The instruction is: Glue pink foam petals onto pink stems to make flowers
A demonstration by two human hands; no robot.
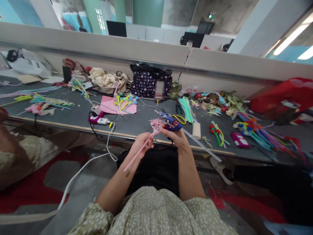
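Note:
Between the fingers of my left hand (144, 143) is the pink stem of a fabric flower (156, 124), whose frilly pink head points up and away from me. The stem's lower end slants down over my left forearm. My right hand (176, 135) is wrapped round a blue glue gun (172, 122), its nozzle end pointing away to the left, just beyond the flower head. A long translucent glue stick (202, 146) sticks out of the back of the gun. Both hands are close together over the table's front edge.
Dark grey table (137, 125). Left lie a pink sheet (105, 106) with small coloured flowers and a purple-white power strip (99, 119) with white cable. Right are green stems (186, 109), yellow-handled scissors (181, 119), a beige roll (196, 130) and a purple box (239, 139). A patterned bag (146, 81) stands behind.

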